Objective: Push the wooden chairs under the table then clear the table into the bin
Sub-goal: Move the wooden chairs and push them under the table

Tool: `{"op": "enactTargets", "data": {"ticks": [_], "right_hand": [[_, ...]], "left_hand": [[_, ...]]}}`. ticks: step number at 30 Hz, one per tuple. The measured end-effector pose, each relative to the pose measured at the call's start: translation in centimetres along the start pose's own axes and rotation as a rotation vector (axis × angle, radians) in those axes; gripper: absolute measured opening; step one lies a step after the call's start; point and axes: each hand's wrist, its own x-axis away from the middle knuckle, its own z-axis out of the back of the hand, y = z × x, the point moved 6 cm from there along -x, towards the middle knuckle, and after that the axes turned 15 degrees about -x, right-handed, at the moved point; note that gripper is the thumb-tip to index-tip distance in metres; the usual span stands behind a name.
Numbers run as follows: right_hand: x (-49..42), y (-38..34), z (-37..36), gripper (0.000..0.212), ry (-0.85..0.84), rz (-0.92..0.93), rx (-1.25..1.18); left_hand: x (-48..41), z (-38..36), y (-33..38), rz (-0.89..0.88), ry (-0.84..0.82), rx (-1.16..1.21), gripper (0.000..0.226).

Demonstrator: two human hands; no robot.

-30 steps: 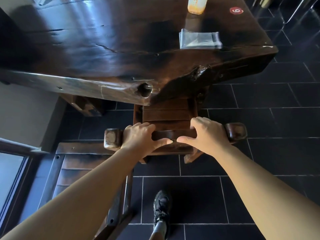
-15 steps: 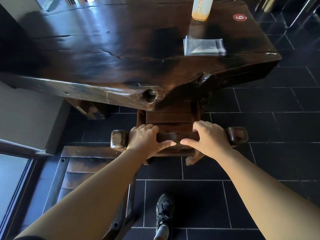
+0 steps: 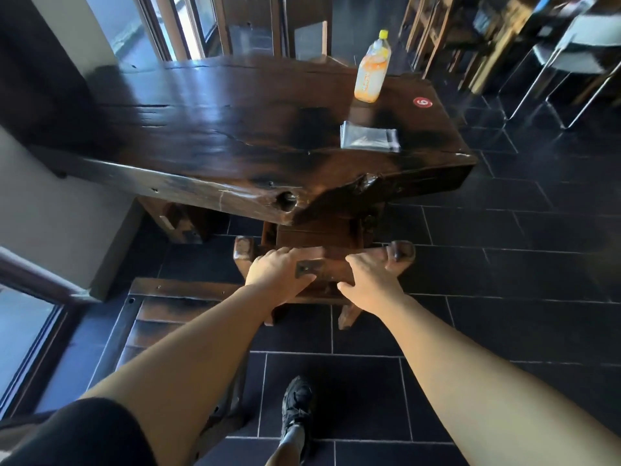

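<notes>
A dark wooden chair stands at the near side of the heavy dark wooden table, its seat mostly hidden under the tabletop. My left hand and my right hand both lie over the chair's top rail, fingers across it and thumbs on the near side. On the table's right end stand a plastic bottle of orange drink with a yellow cap and a clear plastic bag lying flat. No bin is in view.
A second slatted wooden seat sits low at my left, beside a window and a grey wall. A red number sticker marks the table corner. Metal-framed chairs stand far right. My black shoe rests on dark floor tiles.
The chair has slid further under the table with both hands still on its rail. My view has lifted, so the whole bottle and the room behind now show.
</notes>
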Motion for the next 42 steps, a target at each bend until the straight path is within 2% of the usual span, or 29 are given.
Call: {"op": "enactTargets", "data": {"ticks": [8, 13, 23, 28, 42], "right_hand": [[11.5, -3.9, 2.0, 0.052, 0.052, 0.023, -0.045], [17.8, -7.0, 1.9, 0.048, 0.049, 0.051, -0.064], [24.1, -14.0, 0.7, 0.05, 0.013, 0.07, -0.072], [24.0, -18.6, -1.8, 0.054, 0.005, 0.049, -0.061], [21.3, -37.2, -12.7, 0.041, 0.066, -0.013, -0.144]], "left_hand": [[12.0, 2.2, 0.6, 0.029, 0.034, -0.072, 0.057], [19.7, 3.4, 0.3, 0.034, 0.061, -0.074, 0.049], [28.2, 7.0, -3.6, 0.038, 0.07, -0.065, 0.054], [29.4, 6.9, -9.7, 0.051, 0.054, -0.081, 0.056], [32.1, 5.1, -31.2, -0.029, 0.051, -0.126, 0.052]]}}
